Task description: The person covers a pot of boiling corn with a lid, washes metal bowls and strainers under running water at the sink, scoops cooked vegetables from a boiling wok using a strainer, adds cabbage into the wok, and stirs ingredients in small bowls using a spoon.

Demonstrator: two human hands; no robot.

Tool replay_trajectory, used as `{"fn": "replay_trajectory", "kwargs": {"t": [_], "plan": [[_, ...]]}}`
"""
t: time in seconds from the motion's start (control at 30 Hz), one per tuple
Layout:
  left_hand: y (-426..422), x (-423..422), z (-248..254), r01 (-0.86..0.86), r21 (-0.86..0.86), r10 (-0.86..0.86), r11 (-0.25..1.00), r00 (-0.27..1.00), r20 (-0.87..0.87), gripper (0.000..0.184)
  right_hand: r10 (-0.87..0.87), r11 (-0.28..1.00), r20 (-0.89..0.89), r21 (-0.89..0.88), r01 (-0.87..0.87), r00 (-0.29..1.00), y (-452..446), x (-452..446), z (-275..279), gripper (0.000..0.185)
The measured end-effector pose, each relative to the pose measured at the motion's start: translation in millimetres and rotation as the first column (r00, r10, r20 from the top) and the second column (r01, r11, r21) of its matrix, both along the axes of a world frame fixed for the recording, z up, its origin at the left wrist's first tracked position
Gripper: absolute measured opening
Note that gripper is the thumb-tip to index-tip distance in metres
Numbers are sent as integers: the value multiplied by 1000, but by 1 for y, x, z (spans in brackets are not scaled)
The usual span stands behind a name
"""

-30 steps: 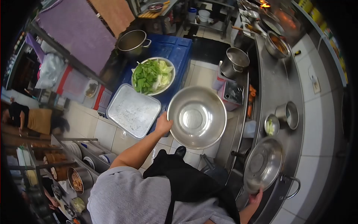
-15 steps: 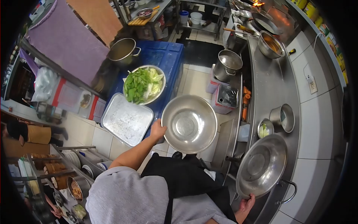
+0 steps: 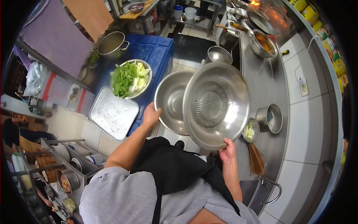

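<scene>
My left hand (image 3: pixel 152 115) is closed on the left rim of a wide steel mixing bowl (image 3: pixel 172 93), whose right side is covered. In front of it, a second large steel bowl (image 3: pixel 220 128) is tilted, its lower rim gripped by my right hand (image 3: pixel 228 150). Its base carries a pattern of fine lines, perhaps perforations. Both bowls look bare inside. To the left, a bowl of leafy greens and cut cabbage (image 3: pixel 128 79) rests on a blue chest (image 3: pixel 162 50). Beside it lies a flat metal tray (image 3: pixel 113 115).
Along the right runs a steel counter (image 3: pixel 274 87) with a small bowl of chopped greens (image 3: pixel 249 131), a steel pot (image 3: pixel 274 118), a straw brush (image 3: pixel 256 160) and a curved faucet (image 3: pixel 276 194). A lidded pot (image 3: pixel 220 56) stands ahead. Flames (image 3: pixel 255 3) burn at the far stove. Shelves hold plates (image 3: pixel 61 153) at left.
My right hand has brought its bowl leftward and up from the sink side, so it overlaps the left bowl. The straw brush has come into view. My left hand keeps its hold.
</scene>
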State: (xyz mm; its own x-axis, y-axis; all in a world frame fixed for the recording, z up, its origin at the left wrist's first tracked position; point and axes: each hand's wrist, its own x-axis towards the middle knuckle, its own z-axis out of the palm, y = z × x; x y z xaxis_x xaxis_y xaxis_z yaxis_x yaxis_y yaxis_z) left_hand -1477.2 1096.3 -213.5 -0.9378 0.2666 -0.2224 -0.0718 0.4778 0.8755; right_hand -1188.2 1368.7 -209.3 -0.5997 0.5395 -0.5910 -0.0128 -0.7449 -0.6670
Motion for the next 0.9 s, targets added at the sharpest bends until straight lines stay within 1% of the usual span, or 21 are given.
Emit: {"fn": "replay_trajectory", "kwargs": {"t": [0.03,0.07,0.13,0.17,0.2,0.23,0.27,0.3,0.33,0.37,0.4,0.47,0.53,0.57,0.63,0.67,0.7,0.77,0.8,0.83,0.9], "plan": [[-1,0,5,-15,33,15,999,1000,-1,32,78,995,13,-59,-77,997,1,-19,-5,4],[-2,-3,-1,-23,72,21,997,1000,16,30,96,994,5,-56,-95,995,1,-37,-8,4],[1,-6,11,-54,75,51,996,997,53,28,94,993,44,-71,-90,995,-5,-78,-7,9],[-1,-11,12,-63,71,58,995,996,66,27,109,992,35,-67,-106,993,-7,-95,-7,9],[-3,-19,-6,-59,101,60,993,998,-10,25,130,991,59,-21,-129,990,-7,-113,-5,13],[-1,-24,8,-85,38,85,996,996,0,26,151,988,83,28,-153,985,-6,-133,-4,18],[-2,-31,3,-124,110,119,986,992,48,26,184,982,68,26,-186,981,0,-145,-14,30],[-4,-40,-12,-162,183,146,970,985,96,27,195,979,61,38,-198,979,6,-156,-18,30],[-9,-56,-60,-174,218,149,960,981,125,25,308,951,101,8,-310,946,12,-168,-20,31],[-9,-63,-55,-182,287,150,940,980,128,21,412,911,142,-27,-413,900,14,-180,-22,33],[-10,-71,-59,-214,343,162,914,971,175,21,458,887,166,-14,-462,873,12,-192,-15,36],[-11,-95,-71,-249,374,178,894,961,213,20,433,894,183,40,-447,883,6,-225,-8,37],[-7,-122,-79,-259,350,185,900,955,233,20,410,892,197,120,-437,891,11,-253,-7,39],[-5,-136,-83,-264,338,188,903,952,243,20,413,888,200,130,-441,889,21,-267,-5,39],[5,-167,-86,-291,188,258,938,949,183,23,444,857,253,160,-490,860,47,-289,2,39],[18,-185,-109,-372,420,262,828,918,298,28,434,850,256,200,-487,864,57,-296,5,40],[25,-205,-110,-365,423,256,829,921,294,28,399,860,262,224,-458,879,69,-299,4,41],[40,-246,-110,-208,261,219,943,976,-13,32,355,844,371,268,-465,858,91,-298,-9,42],[51,-269,-126,-247,363,239,899,969,66,31,363,812,454,274,-515,814,102,-292,-22,41],[61,-288,-116,-261,355,259,898,964,53,34,366,779,532,274,-564,764,110,-285,-33,41],[86,-325,-93,-477,430,333,767,868,369,34,454,711,617,185,-679,643,124,-270,-52,35]]}}
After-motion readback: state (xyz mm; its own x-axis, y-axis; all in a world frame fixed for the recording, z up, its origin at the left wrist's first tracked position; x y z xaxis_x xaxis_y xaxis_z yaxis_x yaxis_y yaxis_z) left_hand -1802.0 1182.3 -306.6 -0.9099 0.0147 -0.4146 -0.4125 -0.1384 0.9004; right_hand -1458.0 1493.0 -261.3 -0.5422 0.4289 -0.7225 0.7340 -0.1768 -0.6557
